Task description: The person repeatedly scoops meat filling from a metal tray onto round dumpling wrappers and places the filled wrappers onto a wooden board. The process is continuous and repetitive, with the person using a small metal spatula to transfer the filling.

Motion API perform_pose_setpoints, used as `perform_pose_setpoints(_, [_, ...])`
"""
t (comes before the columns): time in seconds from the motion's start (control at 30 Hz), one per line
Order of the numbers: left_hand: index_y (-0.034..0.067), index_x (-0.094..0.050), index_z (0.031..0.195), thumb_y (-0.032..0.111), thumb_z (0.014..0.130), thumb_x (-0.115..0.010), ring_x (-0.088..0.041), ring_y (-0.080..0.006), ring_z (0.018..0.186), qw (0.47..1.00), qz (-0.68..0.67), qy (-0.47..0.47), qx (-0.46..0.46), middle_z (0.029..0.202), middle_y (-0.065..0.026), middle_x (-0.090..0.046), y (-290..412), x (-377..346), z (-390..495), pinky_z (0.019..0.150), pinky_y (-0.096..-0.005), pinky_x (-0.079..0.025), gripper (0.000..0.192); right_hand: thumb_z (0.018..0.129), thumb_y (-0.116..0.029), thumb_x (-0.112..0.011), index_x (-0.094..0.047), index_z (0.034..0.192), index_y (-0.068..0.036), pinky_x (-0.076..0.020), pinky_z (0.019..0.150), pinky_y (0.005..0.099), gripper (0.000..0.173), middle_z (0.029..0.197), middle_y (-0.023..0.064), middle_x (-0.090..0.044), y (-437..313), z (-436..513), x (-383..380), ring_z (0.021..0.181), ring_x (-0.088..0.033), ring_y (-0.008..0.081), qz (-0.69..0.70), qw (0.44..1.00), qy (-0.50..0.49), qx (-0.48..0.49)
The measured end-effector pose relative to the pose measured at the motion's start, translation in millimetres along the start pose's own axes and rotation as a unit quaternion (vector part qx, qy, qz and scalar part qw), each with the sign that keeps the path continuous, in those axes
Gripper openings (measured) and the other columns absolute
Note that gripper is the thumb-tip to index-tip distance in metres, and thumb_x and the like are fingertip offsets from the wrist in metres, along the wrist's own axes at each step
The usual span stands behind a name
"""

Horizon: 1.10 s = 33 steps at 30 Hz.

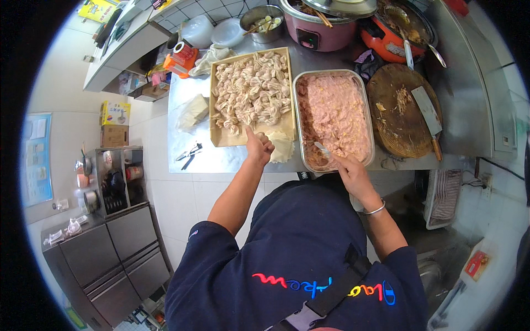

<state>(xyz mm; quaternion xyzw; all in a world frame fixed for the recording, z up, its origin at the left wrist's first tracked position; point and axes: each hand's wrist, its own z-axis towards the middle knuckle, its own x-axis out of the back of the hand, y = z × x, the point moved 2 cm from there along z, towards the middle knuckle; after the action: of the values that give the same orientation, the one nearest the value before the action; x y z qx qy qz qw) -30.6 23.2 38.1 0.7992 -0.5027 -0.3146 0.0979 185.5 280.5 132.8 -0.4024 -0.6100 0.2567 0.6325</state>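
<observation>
My left hand point(259, 145) is over the front edge of a shallow tray point(221, 138), thumb stretched forward and fingers curled. Its palm side is hidden, so I cannot tell whether anything is in it. Folded wontons point(254, 87) are heaped across most of this tray. A stack of thin wonton wrappers point(282, 148) lies at the tray's front right corner, beside my left hand. In my right hand point(353, 171) is a small spatula-like tool point(322, 148), its pale tip low in a metal pan point(372, 136) of pink minced-meat filling point(337, 111).
Right of the pan, a cleaver point(426, 109) rests on a round wooden chopping board point(385, 120). Behind stand a pink cooker point(321, 35), a red pot point(385, 45) and a steel bowl point(269, 37). Bagged wrappers point(193, 111) and scissors-like tools point(190, 155) lie at left.
</observation>
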Motion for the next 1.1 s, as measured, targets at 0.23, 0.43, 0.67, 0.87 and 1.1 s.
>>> perform_pose_setpoints(0.23, [0.000, -0.034, 0.151, 0.047, 0.103, -0.061, -0.064, -0.0311, 0.101, 0.951, 0.257, -0.088, -0.145, 0.113, -0.0120, -0.061, -13, -16, 24, 0.097, -0.0446, -0.051, 0.072, 0.098, -0.007, -0.059, -0.070, 0.126, -0.003, -0.0519, 0.081, 0.0396, 0.030, 0.094, 0.0188, -0.068, 15, 11, 3, 0.089, -0.067, 0.0334, -0.028, 0.999, -0.018, -0.016])
perform_pose_setpoints(0.43, [0.003, -0.064, 0.097, 0.017, 0.080, -0.076, -0.063, -0.0396, 0.097, 0.491, 0.768, -0.164, -0.378, 0.104, -0.0180, -0.061, -27, 20, 1, 0.086, -0.0448, -0.054, 0.025, 0.097, -0.010, -0.059, -0.071, 0.123, -0.005, -0.0539, 0.084, 0.0453, 0.029, 0.102, 0.0218, -0.072, 18, 16, 4, 0.095, -0.068, 0.0388, -0.045, 0.997, -0.053, -0.028])
perform_pose_setpoints(0.67, [0.006, -0.061, 0.090, 0.013, 0.085, -0.068, -0.061, -0.0363, 0.095, 0.378, 0.773, -0.221, -0.458, 0.094, -0.0142, -0.057, -41, 37, -5, 0.082, -0.0461, -0.052, 0.011, 0.096, -0.013, -0.057, -0.073, 0.114, -0.007, -0.0547, 0.081, 0.0489, 0.026, 0.095, 0.0184, -0.072, 16, 20, -10, 0.092, -0.069, 0.0388, -0.188, 0.979, -0.080, -0.006])
perform_pose_setpoints(0.87, [0.004, -0.062, 0.088, 0.012, 0.081, -0.069, -0.061, -0.0371, 0.092, 0.452, 0.745, -0.204, -0.445, 0.092, -0.0156, -0.059, -36, 36, 0, 0.082, -0.0450, -0.053, 0.013, 0.091, -0.015, -0.054, -0.074, 0.092, -0.004, -0.0562, 0.075, 0.0521, 0.023, 0.093, 0.0212, -0.074, 17, 38, -37, 0.087, -0.072, 0.0406, -0.261, 0.950, -0.170, 0.003])
perform_pose_setpoints(1.1, [0.004, -0.061, 0.088, 0.007, 0.088, -0.060, -0.061, -0.0264, 0.091, 0.892, 0.343, -0.180, -0.234, 0.103, -0.0100, -0.066, -1, 39, 18, 0.085, -0.0384, -0.050, 0.003, 0.091, -0.018, -0.055, -0.075, 0.094, -0.001, -0.0558, 0.083, 0.0530, 0.027, 0.098, 0.0257, -0.073, 45, 61, -59, 0.095, -0.071, 0.0431, -0.141, 0.970, -0.191, -0.050])
